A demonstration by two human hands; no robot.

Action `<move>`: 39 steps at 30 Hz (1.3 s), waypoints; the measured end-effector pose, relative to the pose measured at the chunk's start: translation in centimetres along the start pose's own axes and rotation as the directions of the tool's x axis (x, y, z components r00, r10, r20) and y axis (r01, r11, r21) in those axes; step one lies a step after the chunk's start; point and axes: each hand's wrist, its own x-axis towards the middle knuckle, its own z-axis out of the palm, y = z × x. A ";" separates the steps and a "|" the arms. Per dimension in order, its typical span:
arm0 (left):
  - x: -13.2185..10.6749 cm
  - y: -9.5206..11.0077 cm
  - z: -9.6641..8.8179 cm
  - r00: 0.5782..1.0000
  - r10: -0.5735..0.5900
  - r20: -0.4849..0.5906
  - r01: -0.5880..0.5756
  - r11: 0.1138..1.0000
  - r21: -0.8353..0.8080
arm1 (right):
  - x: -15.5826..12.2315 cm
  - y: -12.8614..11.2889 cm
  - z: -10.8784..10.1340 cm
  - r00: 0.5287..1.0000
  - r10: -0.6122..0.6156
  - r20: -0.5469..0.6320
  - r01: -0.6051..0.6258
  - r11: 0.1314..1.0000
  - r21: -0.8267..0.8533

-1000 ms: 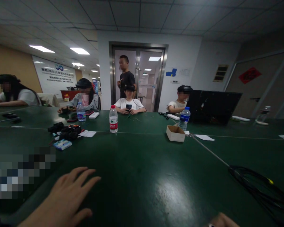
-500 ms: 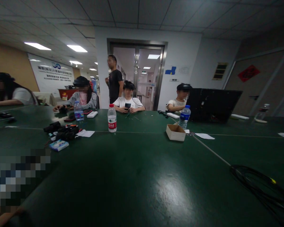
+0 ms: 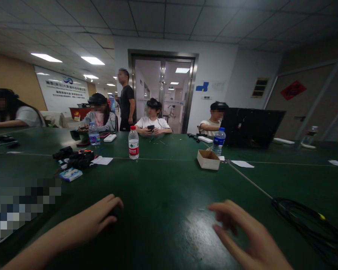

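Observation:
My left hand (image 3: pixel 97 216) rests on the dark green table (image 3: pixel 163 180) at the lower left. Its fingers are curled together with the tips down, and a dark patch under them hides whatever they may hold. My right hand (image 3: pixel 248 234) hovers over the table at the lower right, smeared by motion, with fingers apart and nothing in them. Nothing else lies between the two hands. The nearest object is a bundle of black cables (image 3: pixel 307 221) to the right of my right hand.
Further out stand a water bottle with a red label (image 3: pixel 133 142), a small cardboard box (image 3: pixel 208 159), a blue-labelled bottle (image 3: pixel 219 140) and an open laptop (image 3: pixel 250 127). Black gear (image 3: pixel 77 157) and a blue-white pack (image 3: pixel 70 174) lie left. Several people sit across; one stands by the door.
Both hands have come back up onto the table after dropping out of view. The left hand, flat a second ago, is now curled. The standing person has walked left.

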 end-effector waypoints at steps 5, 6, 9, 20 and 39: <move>8.2 5.8 5.9 0.963 0.157 0.221 -0.078 0.941 -0.329 | 9.4 0.6 8.7 0.949 0.137 0.284 -0.210 0.947 0.245; 10.0 6.3 7.1 0.969 0.179 0.172 -0.099 0.914 -0.393 | 11.4 1.6 10.2 0.934 0.183 0.306 -0.280 0.908 0.312; 15.4 6.9 10.2 0.989 0.145 -0.029 -0.136 0.816 -0.562 | 16.4 4.2 13.3 0.923 0.204 0.327 -0.364 0.740 0.566; 20.6 5.7 14.9 0.976 0.010 -0.218 -0.148 0.766 -0.625 | 21.3 8.7 15.3 0.979 0.168 0.116 -0.199 0.661 0.723; 20.8 3.9 13.2 0.960 0.043 -0.275 -0.228 0.687 -0.689 | 21.3 8.4 15.2 0.993 0.116 0.032 -0.102 0.666 0.739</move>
